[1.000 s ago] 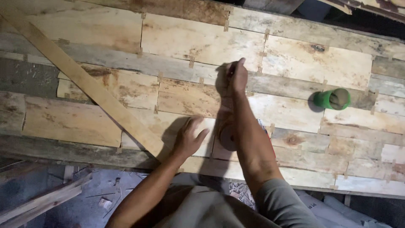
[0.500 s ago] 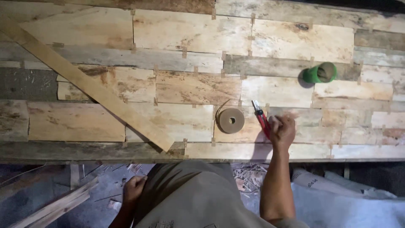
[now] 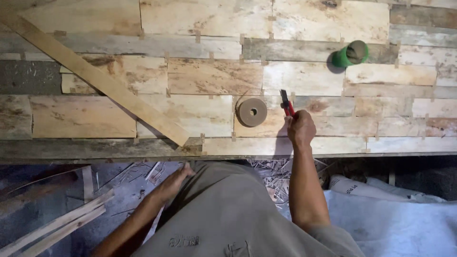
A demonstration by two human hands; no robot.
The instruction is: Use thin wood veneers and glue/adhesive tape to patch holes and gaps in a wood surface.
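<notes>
Cutter [image 3: 286, 103] upright in fisted right hand [image 3: 301, 129], blade away; left hand [image 3: 174, 182] fingers unclear.

Probably a woodworking workshop, patched veneer sheets [image 3: 204, 90], wood scraps [image 3: 52, 223] underfoot

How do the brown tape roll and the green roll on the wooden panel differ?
The brown tape roll is wide and flat with a small core hole; the green roll is smaller, with a large hollow middle. The brown one sits beside the right hand, which holds a red-handled tool; the green one lies far off, toward the panel's back. Both rest untouched on the boards.
</notes>
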